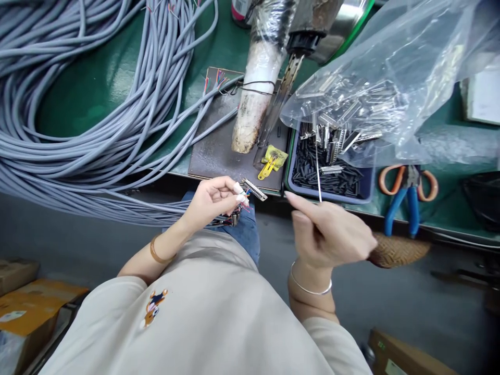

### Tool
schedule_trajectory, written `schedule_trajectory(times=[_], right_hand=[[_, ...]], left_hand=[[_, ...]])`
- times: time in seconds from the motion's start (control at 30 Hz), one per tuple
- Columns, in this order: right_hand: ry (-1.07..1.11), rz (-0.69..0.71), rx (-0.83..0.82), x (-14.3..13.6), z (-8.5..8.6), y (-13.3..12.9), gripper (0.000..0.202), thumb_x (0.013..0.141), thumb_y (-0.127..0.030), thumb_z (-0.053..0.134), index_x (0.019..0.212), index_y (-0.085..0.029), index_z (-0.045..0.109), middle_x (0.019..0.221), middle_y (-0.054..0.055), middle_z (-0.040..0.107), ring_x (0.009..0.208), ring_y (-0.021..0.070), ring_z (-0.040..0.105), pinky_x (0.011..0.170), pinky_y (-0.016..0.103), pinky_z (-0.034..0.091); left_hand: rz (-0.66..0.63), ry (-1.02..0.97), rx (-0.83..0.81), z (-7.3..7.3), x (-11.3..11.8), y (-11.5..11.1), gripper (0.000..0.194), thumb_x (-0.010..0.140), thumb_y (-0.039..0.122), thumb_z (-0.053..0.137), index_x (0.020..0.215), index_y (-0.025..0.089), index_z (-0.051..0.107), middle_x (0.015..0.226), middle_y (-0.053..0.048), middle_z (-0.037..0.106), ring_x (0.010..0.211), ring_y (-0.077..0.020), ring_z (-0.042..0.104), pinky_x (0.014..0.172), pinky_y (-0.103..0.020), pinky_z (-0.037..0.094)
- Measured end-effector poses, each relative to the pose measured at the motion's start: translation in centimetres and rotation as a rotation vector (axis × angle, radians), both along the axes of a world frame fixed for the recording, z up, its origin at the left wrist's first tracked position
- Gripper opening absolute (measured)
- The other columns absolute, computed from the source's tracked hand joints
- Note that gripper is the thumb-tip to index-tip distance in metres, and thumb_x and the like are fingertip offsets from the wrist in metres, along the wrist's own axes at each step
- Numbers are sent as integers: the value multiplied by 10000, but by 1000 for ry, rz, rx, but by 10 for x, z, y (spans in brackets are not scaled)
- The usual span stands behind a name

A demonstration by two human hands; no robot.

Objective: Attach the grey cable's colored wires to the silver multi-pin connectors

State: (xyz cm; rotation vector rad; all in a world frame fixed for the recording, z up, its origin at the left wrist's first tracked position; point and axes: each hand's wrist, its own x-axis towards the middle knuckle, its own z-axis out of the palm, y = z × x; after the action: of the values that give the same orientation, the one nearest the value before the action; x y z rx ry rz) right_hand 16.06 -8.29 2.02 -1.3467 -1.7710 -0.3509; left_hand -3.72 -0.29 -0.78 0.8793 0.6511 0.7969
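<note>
The left hand (pixel 213 200) was closed in a pinch on coloured wires (pixel 247 193), a metal connector (pixel 255 190) just ahead; the right hand (pixel 334 232), mostly curled, seemingly held a thin rod (pixel 319 182) over the tray (pixel 369 182). Wiring seemed underway, probably next needing a black sleeve (pixel 346 184).

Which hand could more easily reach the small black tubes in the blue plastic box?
Probably the right hand: it's nearer, and its thin silver rod points over the box. The left hand holds a silver metal connector.
</note>
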Motion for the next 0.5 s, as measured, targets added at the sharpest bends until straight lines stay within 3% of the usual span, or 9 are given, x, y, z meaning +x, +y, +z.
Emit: schedule_trajectory(times=[0.13, 0.3, 0.4, 0.5], right_hand=[[-209, 129, -189, -7, 6, 5, 372, 957, -170, 678, 1323, -232, 666, 563, -75, 455, 517, 104, 328, 541, 272, 295], [-391, 155, -210, -8, 2, 16, 205, 978, -153, 634, 1164, -185, 714, 544, -71, 467, 513, 109, 303, 531, 304, 256], [-286, 170, -179, -5, 1, 14, 98, 947, -154, 680, 1029, -191, 718, 566, -64, 546, 498, 95, 350, 520, 302, 273], [83, 59, -33, 3, 2, 5, 99, 931, -164, 669, 964, -243, 719, 651, -48, 631, 515, 97, 487, 518, 288, 334]], left_hand=[[-55, 91, -36, 10, 4, -1, 341, 649, 293, 939, 745, 133, 654, 578, 17, 667, 424, -29, 487, 414, -138, 386], [-77, 112, -63, 17, 7, -1, 346, 635, 286, 945, 742, 132, 654, 576, 26, 659, 421, -20, 463, 400, -131, 343], [-47, 104, -54, 21, 7, -1, 324, 641, 256, 937, 744, 137, 653, 589, 28, 665, 431, -18, 464, 409, -132, 344], [8, 121, -24, 24, 7, -2, 295, 661, 248, 916, 735, 139, 652, 625, 14, 683, 448, -19, 468, 420, -141, 346]])
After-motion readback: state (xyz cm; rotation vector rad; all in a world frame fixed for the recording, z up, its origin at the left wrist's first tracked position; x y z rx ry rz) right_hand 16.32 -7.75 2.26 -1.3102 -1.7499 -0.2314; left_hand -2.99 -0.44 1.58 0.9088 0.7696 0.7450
